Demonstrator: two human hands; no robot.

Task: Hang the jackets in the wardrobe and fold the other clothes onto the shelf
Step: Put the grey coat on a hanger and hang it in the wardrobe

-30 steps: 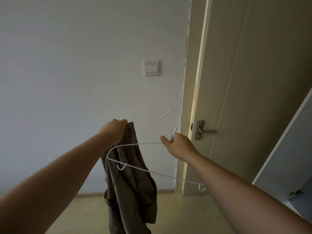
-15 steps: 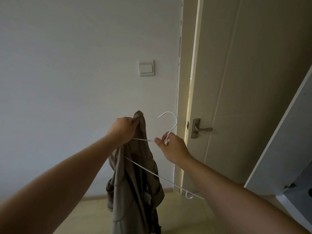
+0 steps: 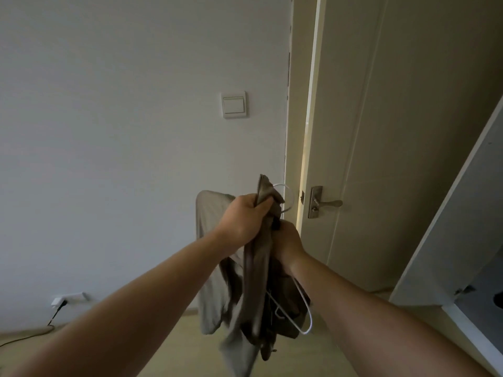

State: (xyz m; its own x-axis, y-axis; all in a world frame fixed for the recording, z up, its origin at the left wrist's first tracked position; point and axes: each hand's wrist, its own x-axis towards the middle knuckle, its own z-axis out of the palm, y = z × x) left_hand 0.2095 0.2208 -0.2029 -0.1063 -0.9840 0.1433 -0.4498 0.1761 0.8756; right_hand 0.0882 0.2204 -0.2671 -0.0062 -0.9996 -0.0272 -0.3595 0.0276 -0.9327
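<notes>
A grey-brown jacket (image 3: 253,297) hangs in the air in front of me, bunched and draped down toward the floor. My left hand (image 3: 245,221) grips its upper edge at the collar. Just below and to the right, my right hand (image 3: 288,240) holds the neck of a white wire hanger (image 3: 306,319). The hanger's hook shows behind the cloth above my hands, and its lower corner sticks out of the jacket at the bottom right. One end of the hanger is inside the fabric, hidden.
A pale wall with a light switch (image 3: 234,104) faces me. A cream door (image 3: 394,148) with a metal lever handle (image 3: 324,203) stands to the right. The white wardrobe door (image 3: 457,227) edge is at the far right. A wall socket (image 3: 66,297) and cable sit low left.
My two hands have come together. The jacket has been pulled across over the hanger, which has tipped to hang steeply down inside the cloth. The view shifted slightly left.
</notes>
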